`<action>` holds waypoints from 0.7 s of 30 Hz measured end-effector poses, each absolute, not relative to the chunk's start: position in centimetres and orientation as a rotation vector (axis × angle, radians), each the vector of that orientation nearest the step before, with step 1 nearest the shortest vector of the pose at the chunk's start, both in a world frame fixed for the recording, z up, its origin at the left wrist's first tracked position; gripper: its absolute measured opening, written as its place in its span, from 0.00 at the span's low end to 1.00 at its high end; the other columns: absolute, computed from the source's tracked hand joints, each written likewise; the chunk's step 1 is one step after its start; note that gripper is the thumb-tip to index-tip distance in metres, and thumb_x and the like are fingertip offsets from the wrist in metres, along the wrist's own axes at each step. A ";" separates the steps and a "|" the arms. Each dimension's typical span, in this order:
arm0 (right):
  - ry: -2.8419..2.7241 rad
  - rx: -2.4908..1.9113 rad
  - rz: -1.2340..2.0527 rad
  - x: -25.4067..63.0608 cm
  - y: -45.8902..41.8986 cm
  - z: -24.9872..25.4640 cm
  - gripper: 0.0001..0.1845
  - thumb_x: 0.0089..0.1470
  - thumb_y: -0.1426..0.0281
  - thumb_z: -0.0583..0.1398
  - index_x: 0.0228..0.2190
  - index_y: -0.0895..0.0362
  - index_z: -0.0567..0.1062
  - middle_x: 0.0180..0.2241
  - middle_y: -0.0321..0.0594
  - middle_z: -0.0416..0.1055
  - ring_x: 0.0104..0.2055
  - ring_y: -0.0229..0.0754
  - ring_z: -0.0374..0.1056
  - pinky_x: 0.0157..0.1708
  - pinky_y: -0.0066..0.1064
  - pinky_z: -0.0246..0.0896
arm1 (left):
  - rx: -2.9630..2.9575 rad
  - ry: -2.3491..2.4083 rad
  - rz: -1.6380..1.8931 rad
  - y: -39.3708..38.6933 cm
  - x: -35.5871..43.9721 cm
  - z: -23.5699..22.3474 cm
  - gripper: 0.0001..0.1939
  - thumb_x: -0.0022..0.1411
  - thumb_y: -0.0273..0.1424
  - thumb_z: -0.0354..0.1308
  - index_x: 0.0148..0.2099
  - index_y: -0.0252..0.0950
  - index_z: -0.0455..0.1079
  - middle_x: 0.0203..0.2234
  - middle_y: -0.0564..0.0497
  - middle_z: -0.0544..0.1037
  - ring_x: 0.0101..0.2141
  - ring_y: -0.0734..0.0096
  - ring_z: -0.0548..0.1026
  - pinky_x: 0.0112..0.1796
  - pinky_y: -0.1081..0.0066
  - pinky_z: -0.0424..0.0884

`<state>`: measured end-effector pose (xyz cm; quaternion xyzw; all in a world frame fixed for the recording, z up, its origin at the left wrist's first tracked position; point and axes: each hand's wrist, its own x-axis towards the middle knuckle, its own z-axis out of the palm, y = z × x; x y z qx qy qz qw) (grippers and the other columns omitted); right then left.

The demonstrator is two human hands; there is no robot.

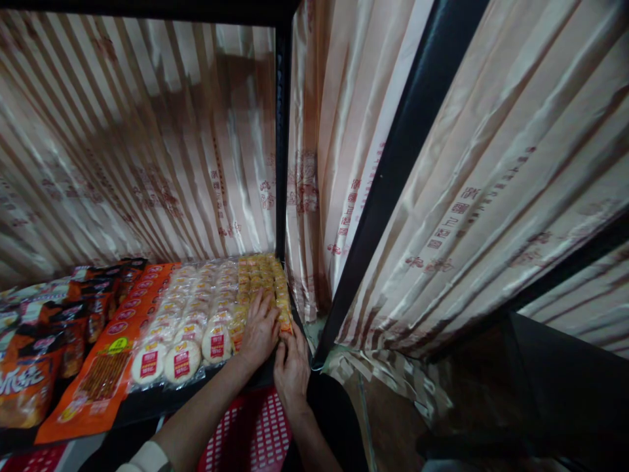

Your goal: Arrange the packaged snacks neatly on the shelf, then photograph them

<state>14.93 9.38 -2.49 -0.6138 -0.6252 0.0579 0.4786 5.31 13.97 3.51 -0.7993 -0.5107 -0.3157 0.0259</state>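
Two arms reach forward: left hand atop yellow packets, fingers apart; right hand curled, its grip unclear.

Pleated curtains, black post, red basket, orange snack bags

The head view looks forward and down over both hands toward curtains.

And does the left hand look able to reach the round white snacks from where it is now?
Yes, it seems so: the left hand rests on the golden packets, and the round white snacks lie just to its left, with nothing tall visible in between.
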 end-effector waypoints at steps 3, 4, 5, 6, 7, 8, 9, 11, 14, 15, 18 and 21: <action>-1.502 -1.502 0.135 14.8 9.7 -2.0 0.16 0.59 0.70 0.47 0.43 0.59 0.71 0.54 0.50 0.64 0.56 0.46 0.59 0.54 0.44 0.56 | -2.479 -1.556 -0.985 14.0 5.2 3.2 0.13 0.57 0.20 0.50 0.44 0.34 0.68 0.57 0.40 0.63 0.63 0.51 0.46 0.56 0.45 0.58; -1.499 -1.500 0.118 14.7 9.7 -2.0 0.17 0.59 0.69 0.47 0.45 0.60 0.70 0.54 0.50 0.63 0.57 0.47 0.57 0.55 0.45 0.55 | -2.481 -1.548 -0.988 14.1 5.1 3.1 0.14 0.57 0.21 0.50 0.45 0.34 0.68 0.57 0.40 0.63 0.63 0.52 0.46 0.56 0.46 0.59; -1.498 -1.498 0.099 14.7 9.9 -1.9 0.19 0.59 0.68 0.47 0.48 0.61 0.68 0.55 0.51 0.62 0.58 0.47 0.56 0.56 0.46 0.54 | -2.484 -1.542 -0.989 14.1 5.0 3.0 0.15 0.57 0.21 0.50 0.46 0.34 0.68 0.56 0.40 0.63 0.63 0.53 0.46 0.56 0.46 0.59; -1.497 -1.497 0.085 14.7 10.0 -1.9 0.20 0.59 0.68 0.47 0.50 0.62 0.66 0.55 0.51 0.62 0.59 0.47 0.55 0.56 0.46 0.53 | -2.488 -1.539 -0.988 14.1 5.0 3.0 0.15 0.57 0.21 0.50 0.47 0.34 0.67 0.56 0.40 0.64 0.63 0.53 0.46 0.56 0.47 0.59; -1.494 -1.497 0.076 14.7 10.3 -1.9 0.22 0.60 0.67 0.47 0.52 0.63 0.65 0.55 0.52 0.62 0.60 0.47 0.54 0.57 0.46 0.52 | -2.490 -1.539 -0.989 14.2 4.9 2.9 0.16 0.57 0.21 0.50 0.48 0.33 0.67 0.56 0.40 0.65 0.63 0.54 0.46 0.56 0.47 0.59; -1.487 -1.496 0.073 14.6 10.6 -1.9 0.23 0.60 0.67 0.46 0.53 0.64 0.63 0.55 0.52 0.62 0.60 0.47 0.54 0.57 0.45 0.51 | -2.492 -1.541 -0.990 14.3 4.9 2.9 0.16 0.57 0.21 0.50 0.49 0.33 0.67 0.55 0.40 0.65 0.63 0.54 0.46 0.57 0.48 0.59; -1.473 -1.500 0.079 14.6 11.0 -1.9 0.24 0.61 0.67 0.45 0.54 0.64 0.62 0.55 0.53 0.63 0.60 0.46 0.54 0.57 0.45 0.51 | -2.494 -1.544 -0.994 14.4 4.8 2.9 0.17 0.57 0.21 0.50 0.49 0.34 0.67 0.55 0.41 0.65 0.63 0.54 0.47 0.57 0.48 0.59; -1.448 -1.514 0.111 14.5 11.8 -1.9 0.25 0.61 0.66 0.44 0.55 0.66 0.61 0.55 0.54 0.63 0.59 0.46 0.55 0.57 0.44 0.52 | -2.503 -1.551 -1.000 14.6 4.8 3.0 0.17 0.57 0.22 0.50 0.49 0.34 0.67 0.55 0.41 0.66 0.63 0.54 0.47 0.57 0.48 0.60; -1.439 -1.536 0.177 14.4 12.9 -1.8 0.27 0.61 0.65 0.43 0.56 0.66 0.61 0.55 0.54 0.63 0.59 0.47 0.57 0.56 0.44 0.53 | -2.525 -1.554 -1.001 14.9 4.8 3.3 0.18 0.58 0.23 0.50 0.51 0.33 0.66 0.54 0.41 0.67 0.63 0.54 0.48 0.57 0.47 0.59; -1.439 -1.541 0.187 14.3 13.1 -1.7 0.27 0.61 0.65 0.43 0.56 0.66 0.61 0.56 0.54 0.62 0.59 0.47 0.56 0.56 0.44 0.52 | -2.532 -1.553 -1.003 15.1 4.8 3.4 0.18 0.58 0.23 0.49 0.51 0.32 0.65 0.54 0.41 0.67 0.63 0.54 0.48 0.57 0.48 0.59; -1.438 -1.544 0.189 14.3 14.0 -1.4 0.27 0.60 0.65 0.43 0.56 0.66 0.60 0.57 0.54 0.60 0.61 0.47 0.53 0.58 0.45 0.50 | -2.545 -1.553 -1.013 15.5 4.6 3.6 0.19 0.58 0.22 0.47 0.52 0.32 0.65 0.54 0.41 0.67 0.62 0.55 0.50 0.57 0.47 0.59; -1.461 -1.539 0.218 14.4 14.8 -1.2 0.27 0.60 0.65 0.42 0.56 0.65 0.61 0.57 0.54 0.60 0.61 0.48 0.53 0.57 0.46 0.51 | -2.536 -1.565 -1.009 15.9 4.4 3.4 0.20 0.58 0.22 0.45 0.52 0.34 0.66 0.54 0.42 0.67 0.61 0.55 0.52 0.56 0.46 0.60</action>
